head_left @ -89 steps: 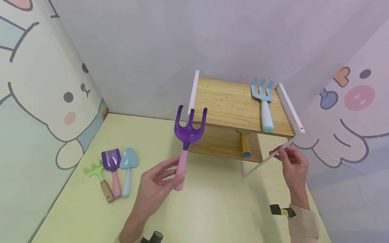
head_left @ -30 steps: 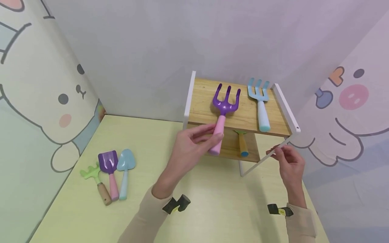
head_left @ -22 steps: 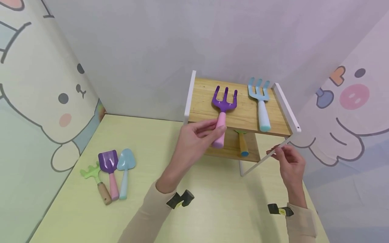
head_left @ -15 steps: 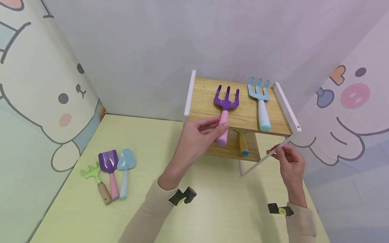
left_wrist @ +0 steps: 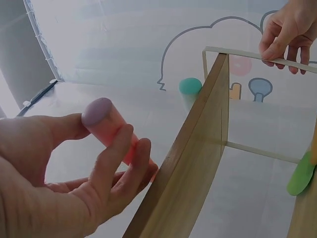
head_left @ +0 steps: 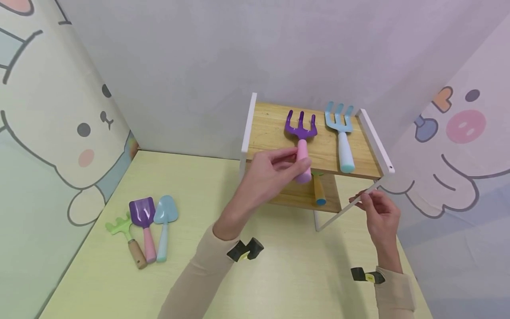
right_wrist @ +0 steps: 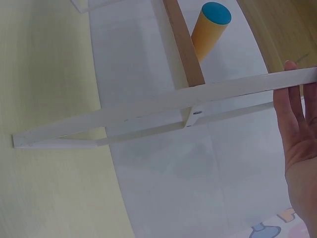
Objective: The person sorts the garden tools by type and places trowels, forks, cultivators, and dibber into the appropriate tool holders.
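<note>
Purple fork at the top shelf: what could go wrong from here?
1. The purple fork may tip off if the left hand lets go here: its pink handle projects past the top shelf's front edge.
2. It could nudge the light blue fork close by, whose handle end also overhangs.
3. The white frame might shift if the right hand loosens.
</note>
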Action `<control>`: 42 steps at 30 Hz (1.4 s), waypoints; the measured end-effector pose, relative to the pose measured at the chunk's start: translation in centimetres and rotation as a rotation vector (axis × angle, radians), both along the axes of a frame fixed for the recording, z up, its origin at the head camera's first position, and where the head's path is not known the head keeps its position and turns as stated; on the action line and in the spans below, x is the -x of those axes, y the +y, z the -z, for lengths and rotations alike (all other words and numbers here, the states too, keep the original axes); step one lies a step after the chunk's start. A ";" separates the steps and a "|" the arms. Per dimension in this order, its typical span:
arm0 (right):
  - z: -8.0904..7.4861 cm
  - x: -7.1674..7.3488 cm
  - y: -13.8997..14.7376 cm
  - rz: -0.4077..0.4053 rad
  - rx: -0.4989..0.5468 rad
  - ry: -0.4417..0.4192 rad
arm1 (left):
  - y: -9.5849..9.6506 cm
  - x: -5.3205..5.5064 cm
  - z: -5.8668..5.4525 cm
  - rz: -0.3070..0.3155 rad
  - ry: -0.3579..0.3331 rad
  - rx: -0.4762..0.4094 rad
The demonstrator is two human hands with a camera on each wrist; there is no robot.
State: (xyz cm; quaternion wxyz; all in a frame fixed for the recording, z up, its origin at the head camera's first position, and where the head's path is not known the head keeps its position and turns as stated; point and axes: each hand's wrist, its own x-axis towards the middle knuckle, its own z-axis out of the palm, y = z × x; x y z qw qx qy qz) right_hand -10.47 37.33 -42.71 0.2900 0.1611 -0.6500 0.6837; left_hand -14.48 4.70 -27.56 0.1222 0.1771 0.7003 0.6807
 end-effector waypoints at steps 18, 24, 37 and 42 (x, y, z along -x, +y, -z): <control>0.3 -0.1 0.1 0.004 0.007 -0.010 | 2.7 1.5 -0.4 -0.100 0.179 0.075; 0.3 0.0 0.1 0.008 0.006 -0.016 | 3.5 1.8 -0.4 -0.144 0.221 0.083; 0.3 -0.1 0.0 0.001 0.011 -0.013 | 3.8 1.8 0.1 -0.179 0.361 0.206; 0.3 0.0 0.0 -0.001 0.014 -0.013 | 3.7 1.6 0.1 -0.156 0.377 0.245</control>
